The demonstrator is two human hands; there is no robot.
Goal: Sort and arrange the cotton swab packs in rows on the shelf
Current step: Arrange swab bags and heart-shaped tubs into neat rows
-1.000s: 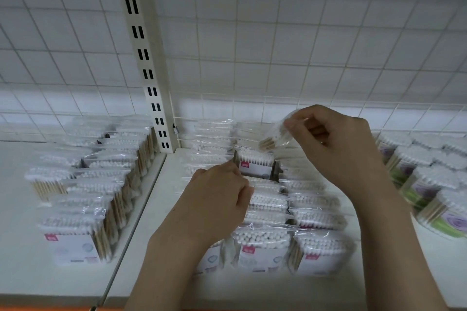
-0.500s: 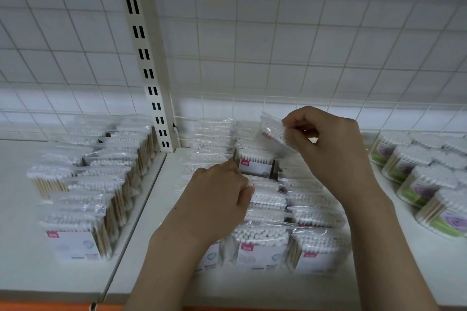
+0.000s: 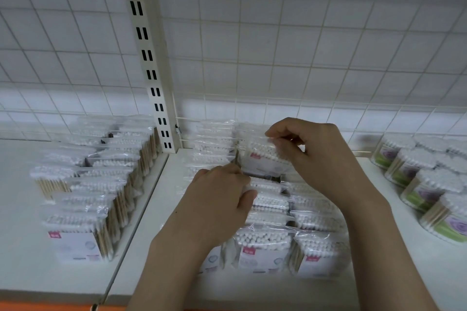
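Cotton swab packs (image 3: 262,250) stand in rows on the white shelf (image 3: 156,209), upright and touching one another, their white swab tips up and red-tagged labels facing the front edge. Just right of the slotted post (image 3: 151,78), 3 rows run from front to back; the left row is largely hidden under the left hand (image 3: 217,199).

The right hand (image 3: 316,154) pinches the clear top flap of 1 pack (image 3: 262,156) between thumb and curled fingers, holding it upright over a dark gap in the middle row, well back toward the wire grid backing (image 3: 303,45). Whether that pack touches the shelf or hangs just above it cannot be told — its lower edge blends into the packs around it.

The left hand lies palm down with its fingers bent over the tops of the packs in the left and middle rows, thumb tip against a pack in the middle row; it grasps those tops loosely rather than lifting anything.

On the next shelf section to the left, more of the same packs (image 3: 83,197) stand in 2 rows beside the post. At the far right, round tubs of swabs (image 3: 429,192) with purple and green labels lie tilted in a line — apart from the hands.
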